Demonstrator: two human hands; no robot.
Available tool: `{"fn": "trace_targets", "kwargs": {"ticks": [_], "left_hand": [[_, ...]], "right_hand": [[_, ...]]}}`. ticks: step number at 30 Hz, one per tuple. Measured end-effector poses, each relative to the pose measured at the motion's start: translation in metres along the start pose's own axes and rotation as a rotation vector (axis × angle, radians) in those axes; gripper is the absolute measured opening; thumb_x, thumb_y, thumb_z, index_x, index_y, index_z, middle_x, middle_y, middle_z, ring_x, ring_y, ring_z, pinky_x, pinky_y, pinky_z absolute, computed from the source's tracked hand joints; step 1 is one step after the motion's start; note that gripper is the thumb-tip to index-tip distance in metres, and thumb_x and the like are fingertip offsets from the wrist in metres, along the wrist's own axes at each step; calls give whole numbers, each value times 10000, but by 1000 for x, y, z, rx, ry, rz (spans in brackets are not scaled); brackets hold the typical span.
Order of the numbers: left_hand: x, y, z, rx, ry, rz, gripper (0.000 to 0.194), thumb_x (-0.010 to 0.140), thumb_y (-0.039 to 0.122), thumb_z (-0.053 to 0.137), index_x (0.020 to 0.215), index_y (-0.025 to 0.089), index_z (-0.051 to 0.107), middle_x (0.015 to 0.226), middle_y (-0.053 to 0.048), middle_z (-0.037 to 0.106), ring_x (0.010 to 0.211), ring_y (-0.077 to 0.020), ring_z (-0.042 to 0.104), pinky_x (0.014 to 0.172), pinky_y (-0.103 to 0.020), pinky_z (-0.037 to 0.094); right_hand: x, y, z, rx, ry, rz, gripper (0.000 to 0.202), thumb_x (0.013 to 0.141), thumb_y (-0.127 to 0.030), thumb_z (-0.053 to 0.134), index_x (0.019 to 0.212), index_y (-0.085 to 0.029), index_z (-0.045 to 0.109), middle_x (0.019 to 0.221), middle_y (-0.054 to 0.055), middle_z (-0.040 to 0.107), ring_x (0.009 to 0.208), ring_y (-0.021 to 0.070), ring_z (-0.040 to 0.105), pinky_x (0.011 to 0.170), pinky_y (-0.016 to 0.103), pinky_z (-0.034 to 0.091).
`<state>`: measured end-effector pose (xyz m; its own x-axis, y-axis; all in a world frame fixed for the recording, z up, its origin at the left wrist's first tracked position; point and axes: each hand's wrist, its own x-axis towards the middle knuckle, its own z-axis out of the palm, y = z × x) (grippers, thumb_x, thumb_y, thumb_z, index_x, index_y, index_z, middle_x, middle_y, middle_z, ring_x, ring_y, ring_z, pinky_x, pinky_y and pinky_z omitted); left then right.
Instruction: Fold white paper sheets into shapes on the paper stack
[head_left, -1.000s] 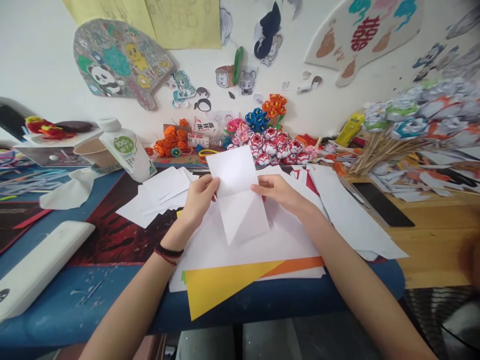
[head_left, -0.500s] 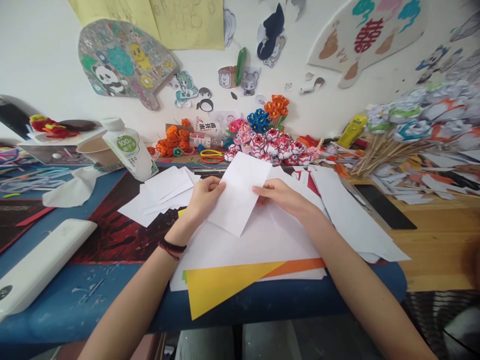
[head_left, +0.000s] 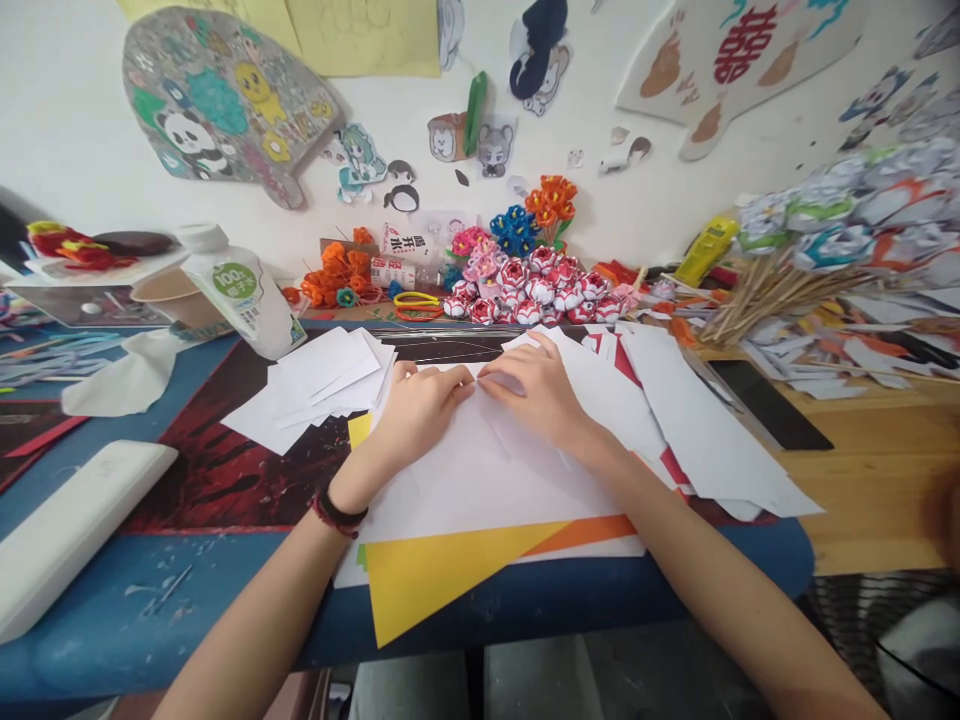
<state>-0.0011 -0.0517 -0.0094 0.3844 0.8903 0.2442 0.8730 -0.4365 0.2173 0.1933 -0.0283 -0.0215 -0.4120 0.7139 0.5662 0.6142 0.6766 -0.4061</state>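
Note:
A small white sheet of paper [head_left: 480, 418] lies low over the larger white sheets [head_left: 480, 500], its outline faint against them. My left hand [head_left: 427, 405] pinches it at its upper part, thumb and forefinger pressed together. Close beside, fingertips nearly touching the left ones, my right hand [head_left: 536, 395] grips the same paper between thumb and forefinger, other fingers raised. Whether the paper is folded there is hard to see. A yellow sheet [head_left: 420, 590] and an orange sheet [head_left: 585, 533] stick out at the front of the stack.
Cut white papers [head_left: 315, 385] lie at the left, longer white strips [head_left: 697, 410] at the right. A black phone-like slab [head_left: 772, 405], a white bottle [head_left: 236, 295], a white oblong device [head_left: 82, 530] and paper flowers [head_left: 544, 285] surround the work area.
The small white sheet, held up and tilted before, is now down against the larger sheets. My hands have come together at its upper part, and the view has shifted slightly.

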Motion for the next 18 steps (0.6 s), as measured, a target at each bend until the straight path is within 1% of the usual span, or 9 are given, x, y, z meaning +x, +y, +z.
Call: {"fn": "trace_targets", "kwargs": {"ticks": [2, 4, 6, 7, 9, 12, 15, 18], "left_hand": [[0, 1, -1, -34, 6, -21, 262, 993, 339, 396, 910, 229, 618, 804, -21, 721, 772, -202, 644, 885, -405, 285], [0, 2, -3, -59, 21, -42, 255, 988, 333, 410, 891, 223, 619, 817, -20, 722, 792, -201, 644, 897, -410, 279], [-1, 4, -4, -79, 32, -46, 247, 985, 324, 412, 902, 219, 621, 826, -16, 722, 790, -197, 640, 924, -420, 273], [-1, 5, -5, -90, 37, -47, 243, 983, 317, 413, 907, 216, 620, 820, -12, 719, 775, -191, 636, 938, -424, 272], [-2, 7, -5, -139, 41, -53, 224, 972, 296, 420, 904, 211, 617, 804, 0, 714, 733, -175, 622, 942, -413, 288], [-2, 7, -5, -292, 36, -69, 197, 945, 275, 440, 880, 208, 613, 784, 13, 704, 687, -156, 597, 852, -348, 357], [-2, 8, -4, -416, 37, -72, 190, 926, 273, 453, 867, 207, 621, 787, 16, 694, 697, -151, 591, 754, -296, 388], [-2, 10, -5, -476, 29, -62, 193, 919, 277, 460, 862, 204, 630, 810, 15, 697, 718, -146, 595, 718, -274, 394]], "right_hand": [[0, 0, -2, 121, -25, 81, 145, 885, -287, 629, 792, -214, 714, 810, -7, 735, 793, 170, 653, 1052, 414, 344], [1, 1, -5, 264, -61, 173, 134, 864, -276, 640, 789, -204, 724, 818, 1, 743, 780, 170, 660, 887, 338, 449], [2, 0, -8, 385, -101, 248, 133, 852, -276, 639, 809, -195, 735, 835, 8, 746, 804, 174, 666, 770, 285, 470], [2, 0, -9, 426, -118, 275, 138, 848, -280, 638, 815, -190, 738, 835, 9, 745, 809, 174, 667, 750, 274, 469], [1, 0, -11, 474, -149, 310, 159, 844, -300, 636, 825, -183, 741, 838, 13, 741, 816, 176, 663, 744, 269, 467], [1, 1, -12, 516, -193, 328, 200, 858, -336, 615, 856, -177, 737, 863, 23, 733, 837, 181, 654, 754, 278, 469], [1, 2, -13, 570, -223, 297, 209, 867, -349, 606, 895, -183, 728, 911, 28, 726, 879, 180, 646, 794, 287, 472], [2, 2, -14, 619, -247, 279, 199, 859, -354, 621, 887, -182, 717, 900, 28, 715, 876, 174, 639, 797, 289, 473]]}}
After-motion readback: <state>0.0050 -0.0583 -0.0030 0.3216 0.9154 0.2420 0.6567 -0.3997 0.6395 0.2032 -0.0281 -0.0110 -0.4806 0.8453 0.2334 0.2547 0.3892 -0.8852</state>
